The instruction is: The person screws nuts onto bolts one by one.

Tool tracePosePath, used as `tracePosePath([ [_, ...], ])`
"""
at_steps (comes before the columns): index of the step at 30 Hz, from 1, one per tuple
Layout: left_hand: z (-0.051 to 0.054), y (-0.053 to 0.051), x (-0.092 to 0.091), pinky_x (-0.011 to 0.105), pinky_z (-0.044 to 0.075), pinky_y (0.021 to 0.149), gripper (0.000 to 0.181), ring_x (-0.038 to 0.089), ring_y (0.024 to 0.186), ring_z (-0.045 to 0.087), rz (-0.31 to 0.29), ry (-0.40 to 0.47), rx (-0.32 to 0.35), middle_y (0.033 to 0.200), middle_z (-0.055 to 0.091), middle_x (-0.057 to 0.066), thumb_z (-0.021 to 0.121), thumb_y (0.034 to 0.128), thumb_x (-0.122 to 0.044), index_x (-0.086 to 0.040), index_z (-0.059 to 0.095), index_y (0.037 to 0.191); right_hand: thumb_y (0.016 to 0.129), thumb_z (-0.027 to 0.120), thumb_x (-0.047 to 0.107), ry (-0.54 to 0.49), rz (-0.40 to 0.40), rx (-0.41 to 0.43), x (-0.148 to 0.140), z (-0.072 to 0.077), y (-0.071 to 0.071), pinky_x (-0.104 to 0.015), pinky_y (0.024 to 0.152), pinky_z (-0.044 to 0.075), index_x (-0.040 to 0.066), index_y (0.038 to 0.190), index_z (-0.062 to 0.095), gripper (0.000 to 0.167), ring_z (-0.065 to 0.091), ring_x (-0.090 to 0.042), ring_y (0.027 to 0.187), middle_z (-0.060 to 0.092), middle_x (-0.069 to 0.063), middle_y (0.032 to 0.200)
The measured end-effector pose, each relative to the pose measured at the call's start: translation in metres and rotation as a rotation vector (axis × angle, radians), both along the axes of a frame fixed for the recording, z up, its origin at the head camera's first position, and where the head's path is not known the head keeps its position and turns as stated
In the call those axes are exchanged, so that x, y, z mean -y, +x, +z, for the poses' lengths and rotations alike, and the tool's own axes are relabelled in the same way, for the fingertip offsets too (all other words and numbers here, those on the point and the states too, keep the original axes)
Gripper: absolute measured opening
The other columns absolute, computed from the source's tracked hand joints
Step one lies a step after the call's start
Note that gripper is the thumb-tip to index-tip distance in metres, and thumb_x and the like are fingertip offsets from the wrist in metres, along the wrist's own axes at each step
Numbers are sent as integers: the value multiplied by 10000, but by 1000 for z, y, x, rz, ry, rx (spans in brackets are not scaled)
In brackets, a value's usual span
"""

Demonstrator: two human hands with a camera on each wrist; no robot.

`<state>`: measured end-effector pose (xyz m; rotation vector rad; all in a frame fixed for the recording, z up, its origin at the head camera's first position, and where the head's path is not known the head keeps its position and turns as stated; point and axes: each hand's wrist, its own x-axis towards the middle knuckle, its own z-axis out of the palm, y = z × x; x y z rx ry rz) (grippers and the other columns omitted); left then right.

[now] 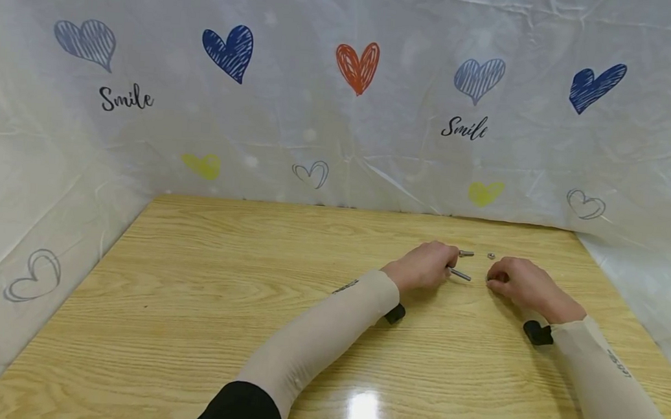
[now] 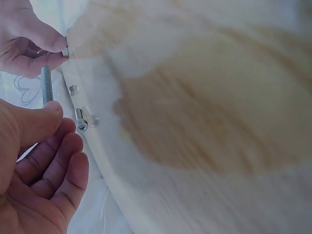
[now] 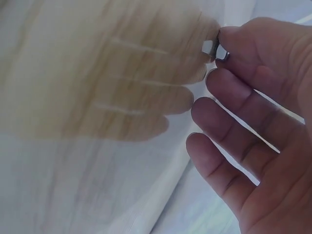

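Observation:
Between thumb and fingers, my left hand (image 1: pixel 425 266) pinches a threaded bolt (image 1: pixel 461 275); its bare threaded end points right, toward the other hand, and its head is hidden in the grip. My right hand (image 1: pixel 524 286) holds a small metal nut (image 3: pixel 222 54) between thumb and index fingertip, the remaining fingers loosely bent. The held bolt and nut are apart, a short gap between them. Just beyond the hands, a second bolt (image 2: pixel 81 122) with a socket head lies on the table, and a loose nut (image 1: pixel 491 255) sits to its right.
A glossy wood-grain table (image 1: pixel 219 279) reaches back to a white cloth (image 1: pixel 400 123) printed with hearts and "Smile". The cloth also hangs along both sides. A black wrist device (image 1: pixel 538 333) sits under the right wrist, another (image 1: pixel 396 314) under the left.

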<state>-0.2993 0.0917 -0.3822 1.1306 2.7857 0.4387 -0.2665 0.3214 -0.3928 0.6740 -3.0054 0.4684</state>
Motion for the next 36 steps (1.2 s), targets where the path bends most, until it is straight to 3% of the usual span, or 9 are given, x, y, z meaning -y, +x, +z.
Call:
tracePosePath([
  [28, 1, 4, 20, 191, 439, 702, 60, 57, 801, 532, -8, 58, -18, 946, 602, -51, 560, 977, -176, -142, 593, 1015, 849, 625, 66, -89, -35, -1, 12, 8, 10, -366, 685, 465, 50, 935, 668, 98, 564, -127, 720, 628, 20, 790],
  [36, 2, 6, 25, 190, 440, 706, 64, 58, 808, 536, 11, 50, -21, 944, 605, -53, 566, 975, -187, -150, 593, 1019, 826, 620, 47, -105, -28, -47, 16, 6, 13, -338, 655, 464, 57, 909, 654, 91, 555, -110, 695, 612, 39, 758],
])
